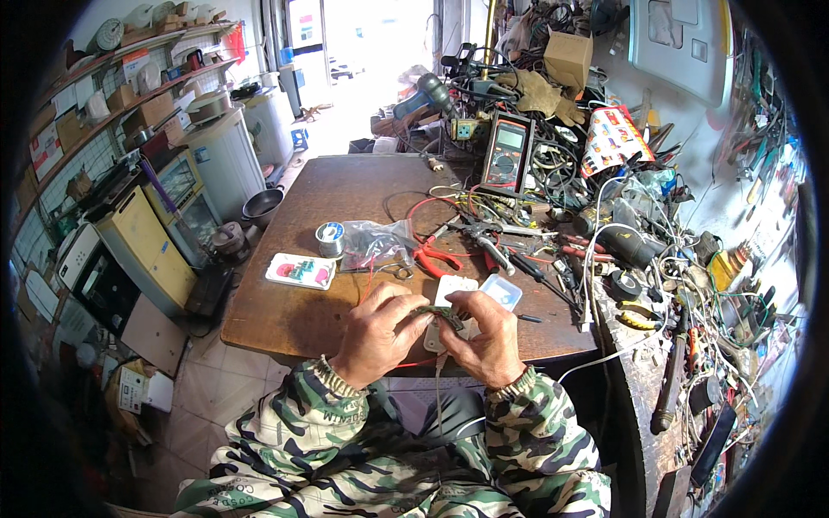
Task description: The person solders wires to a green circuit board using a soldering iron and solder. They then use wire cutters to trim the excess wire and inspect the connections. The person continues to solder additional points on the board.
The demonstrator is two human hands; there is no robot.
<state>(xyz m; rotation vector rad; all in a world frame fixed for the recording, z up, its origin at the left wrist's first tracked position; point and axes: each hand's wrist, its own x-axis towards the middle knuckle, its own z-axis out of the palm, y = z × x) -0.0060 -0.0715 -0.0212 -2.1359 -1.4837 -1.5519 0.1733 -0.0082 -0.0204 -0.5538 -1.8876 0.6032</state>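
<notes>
Just over the table's front edge, my left hand (377,335) and my right hand (487,340) pinch a small dark green circuit board (443,315) between fingers and thumbs. Fingers cover part of its ends, so its details are hard to make out. Behind and below it lies a white plastic casing (455,287), partly hidden by my right hand. A small translucent plastic box (502,292) is just beyond that hand. Farther off lie red-handled pliers (437,259), a clear plastic bag (377,243) and a spool of solder wire (330,240). A thin red wire runs near my left fingers.
To the left, a white tray (300,272) holds pink and green bits on the wooden table (363,181). Tangled cables, tools and a multimeter (505,155) crowd the right side. A black pan (263,205) and cabinets stand left of the table.
</notes>
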